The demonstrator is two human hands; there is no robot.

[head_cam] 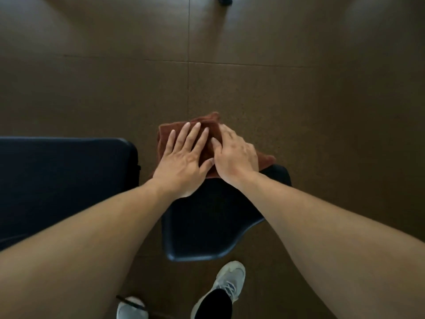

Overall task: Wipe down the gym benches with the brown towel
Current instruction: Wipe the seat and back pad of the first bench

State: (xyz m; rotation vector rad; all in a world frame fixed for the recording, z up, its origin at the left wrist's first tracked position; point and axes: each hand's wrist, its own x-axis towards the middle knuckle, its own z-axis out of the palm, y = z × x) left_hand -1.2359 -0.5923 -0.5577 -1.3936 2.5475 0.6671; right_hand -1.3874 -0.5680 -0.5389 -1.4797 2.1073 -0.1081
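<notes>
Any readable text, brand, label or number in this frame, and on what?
None readable. The dark padded bench seat, the longer dark bench pad, the folded brown towel under the left hand and right hand, and the pale lace-up sneaker show no legible marking.

Both forearms are bare right up to the near edge of view, no sleeves, watch or rings on the left hand (pixel 184 162) or right hand (pixel 234 157). Below, light grey-white laced sneakers (pixel 230 282), and a black trouser leg (pixel 213 305) over the right shoe
</notes>
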